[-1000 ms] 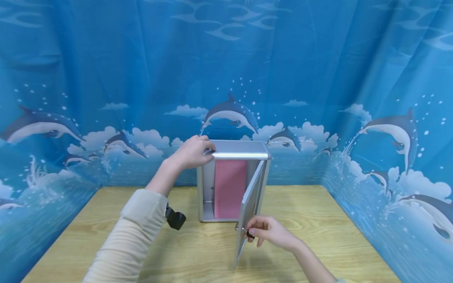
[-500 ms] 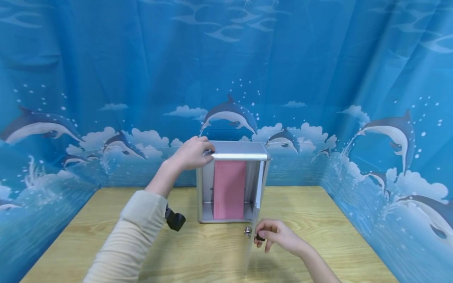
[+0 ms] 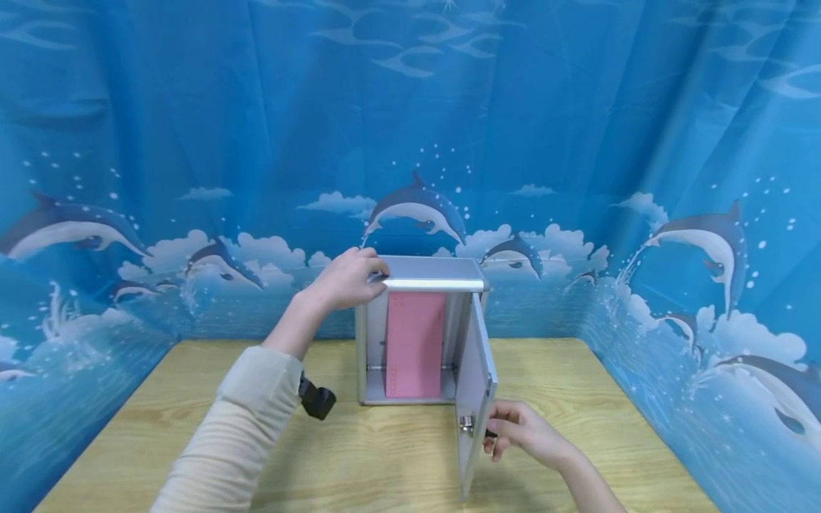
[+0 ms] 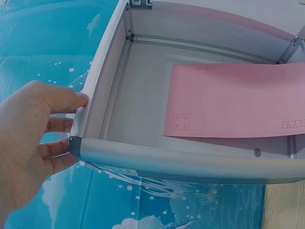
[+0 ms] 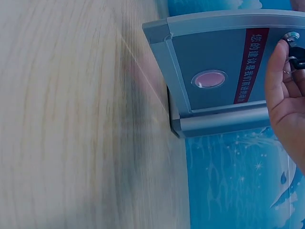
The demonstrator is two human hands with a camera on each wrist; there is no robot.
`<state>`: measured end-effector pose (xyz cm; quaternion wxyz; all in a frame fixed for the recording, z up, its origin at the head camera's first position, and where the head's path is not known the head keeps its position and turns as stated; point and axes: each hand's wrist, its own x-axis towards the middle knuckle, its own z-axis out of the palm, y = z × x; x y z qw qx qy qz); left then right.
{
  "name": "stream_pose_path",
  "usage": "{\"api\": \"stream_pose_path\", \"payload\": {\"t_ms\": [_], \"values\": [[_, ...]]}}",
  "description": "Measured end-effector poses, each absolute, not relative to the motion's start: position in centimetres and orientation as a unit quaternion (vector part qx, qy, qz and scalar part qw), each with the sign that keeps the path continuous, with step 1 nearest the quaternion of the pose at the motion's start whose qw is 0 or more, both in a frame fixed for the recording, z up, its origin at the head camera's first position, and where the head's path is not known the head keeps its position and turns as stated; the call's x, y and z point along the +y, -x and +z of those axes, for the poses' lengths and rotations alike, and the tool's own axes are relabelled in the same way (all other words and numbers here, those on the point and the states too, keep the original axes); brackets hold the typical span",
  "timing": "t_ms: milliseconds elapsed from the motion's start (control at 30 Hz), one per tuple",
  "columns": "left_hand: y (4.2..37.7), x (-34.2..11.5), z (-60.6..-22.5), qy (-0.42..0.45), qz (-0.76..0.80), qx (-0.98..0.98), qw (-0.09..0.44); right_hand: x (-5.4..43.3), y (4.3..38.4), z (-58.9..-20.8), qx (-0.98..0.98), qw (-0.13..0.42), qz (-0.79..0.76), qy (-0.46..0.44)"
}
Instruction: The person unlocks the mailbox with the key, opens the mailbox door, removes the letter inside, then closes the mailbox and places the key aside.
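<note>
A silver metal suggestion box [image 3: 436, 268] stands upright in the head view, its front door [image 3: 476, 370] swung out toward me on the right side. My left hand [image 3: 349, 279] grips the upper left corner, thumb on the front rim and fingers behind it in the left wrist view. Inside, a pink envelope [image 3: 415, 345] with printed postcode squares leans against the back wall. My right hand [image 3: 527, 436] pinches a black-headed key [image 5: 298, 56] that sits in the lock [image 5: 290, 36] on the door's outer face. The lock's inner end [image 3: 467, 424] shows on the door's inside.
Light wood-grain tabletop [image 3: 359, 456] lies under the box. Behind and at both sides hangs a blue dolphin-print curtain [image 3: 288, 142]. A black wrist camera [image 3: 316, 399] juts from under my left forearm. The door's outside carries a red strip [image 5: 251, 66] with white characters and an oval window [image 5: 209, 78].
My right hand has pulled the door by the key farther to the right, so it stands wider and more of the interior shows. My left hand has stayed on the box corner.
</note>
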<state>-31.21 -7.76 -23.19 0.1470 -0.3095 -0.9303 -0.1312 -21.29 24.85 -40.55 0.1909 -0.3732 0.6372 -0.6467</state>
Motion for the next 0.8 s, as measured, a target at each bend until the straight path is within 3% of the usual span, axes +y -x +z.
{"api": "stream_pose_path", "payload": {"t_ms": [333,800], "values": [[31.2,-7.7,-23.4,0.309,-0.132,-0.93,0.148,26.3,21.1,-41.0,0.604,0.202,-0.679,0.364],[31.0,-7.8,-23.4,0.302,-0.127,-0.933,0.149,28.5,21.0,-41.1,0.631,0.172,-0.676,0.34]]}}
